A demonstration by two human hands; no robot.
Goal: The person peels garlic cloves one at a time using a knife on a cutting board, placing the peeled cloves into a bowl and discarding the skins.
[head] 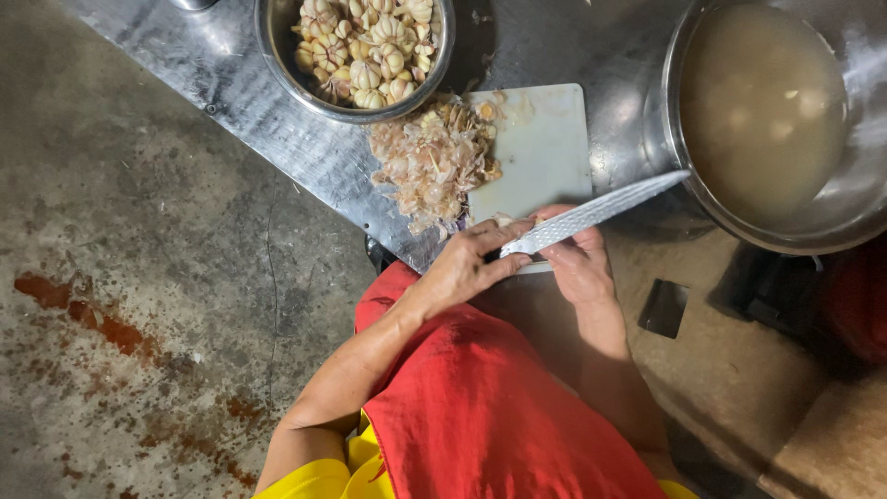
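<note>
While both hands work at the near edge of the white cutting board (545,148), the item in hand is a knife (591,211) with a dimpled steel blade, angled up and to the right, its tip over the rim of the large pot (667,139).

- Right hand (580,263): closed around the knife's handle end, which is hidden in the grip.
- Left hand (467,263): fingers curled together against the blade's base, pinching something small and pale, likely a garlic clove; too covered to tell for sure.
- Pile of garlic skins and trimmings (432,162): lies across the board's left edge and the steel counter (277,120).
- Metal bowl of garlic bulbs (360,46): just beyond the pile, touching it or nearly so.
- Large pot: holds cloudy brownish liquid, to the right of the board.
- Red apron (480,397): below the hands.
- Concrete floor (139,277): stained reddish brown.

Risks, as judged: the left fingertips sit right at the edge, so a slip on a slick clove could nick them. A swing of the blade tip could strike the pot's rim. Loose skins could slide off the counter's edge to the floor.
</note>
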